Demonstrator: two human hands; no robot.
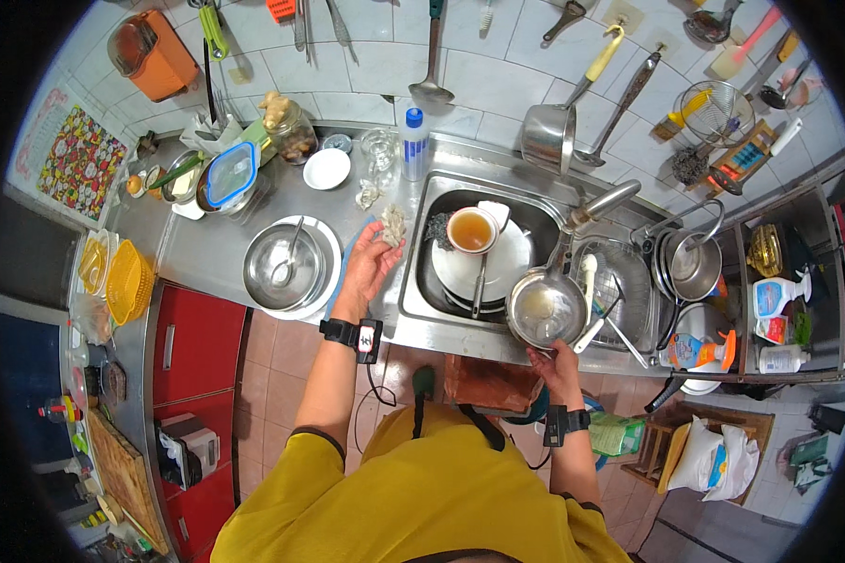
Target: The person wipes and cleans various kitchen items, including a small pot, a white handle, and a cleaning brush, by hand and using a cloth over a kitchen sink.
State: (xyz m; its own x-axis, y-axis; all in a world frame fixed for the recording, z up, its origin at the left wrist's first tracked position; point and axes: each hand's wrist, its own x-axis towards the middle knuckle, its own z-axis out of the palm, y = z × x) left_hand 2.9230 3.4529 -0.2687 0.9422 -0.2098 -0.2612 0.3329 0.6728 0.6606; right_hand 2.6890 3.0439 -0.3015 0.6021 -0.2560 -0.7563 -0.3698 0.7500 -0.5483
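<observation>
My left hand [373, 266] is at the counter left of the sink [410, 281], its fingertips on a crumpled greyish cloth or tissue [393, 225]. With my right hand [558, 367] I grip the near rim of a metal pan [547, 310], which is under the faucet [609, 204]. Inside the sink are a white plate [458, 271], a bowl of brownish liquid [472, 231] and a dark scouring pad [438, 229]. A second crumpled piece [368, 194] lies behind my left hand. Near my left wrist, a blue cloth [345, 271] is partly hidden by my arm.
Metal bowls with a spoon [283, 266] rest on a white plate at left. Behind are a white bowl [327, 169], a glass jar [292, 137] and a blue-capped bottle [414, 148]. A wire basket [616, 295] and stacked pots [697, 267] are at right; utensils hang on the wall.
</observation>
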